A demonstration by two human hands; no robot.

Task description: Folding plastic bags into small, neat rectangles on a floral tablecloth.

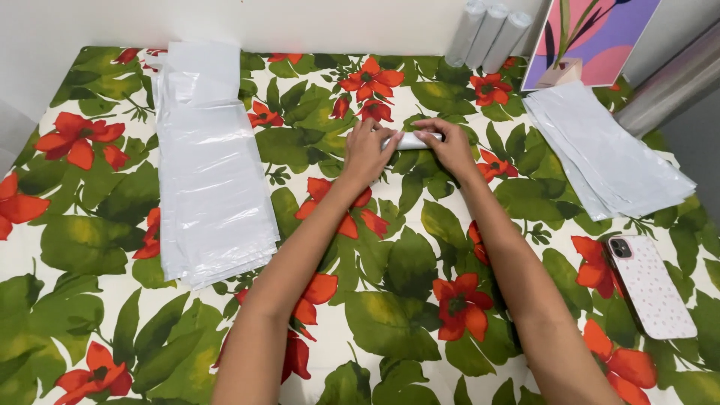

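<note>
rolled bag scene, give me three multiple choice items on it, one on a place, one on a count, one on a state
1. Where does the phone lie?
A. at the person's right on the cloth
B. on the left stack of bags
C. against the far wall

2. How many finished rolls stand at the far edge?
A. one
B. three
C. six

3. In what state is the bag between the hands?
A. flat and spread out
B. crumpled in a ball
C. rolled into a narrow tube

Answers:
1. A, it rests on the flowered tablecloth near the right forearm, below the right stack of bags.
2. B, three white tubes lean side by side at the wall.
3. C, the left hand and right hand press a slim white roll, while the left stack of bags lies flat.
</note>
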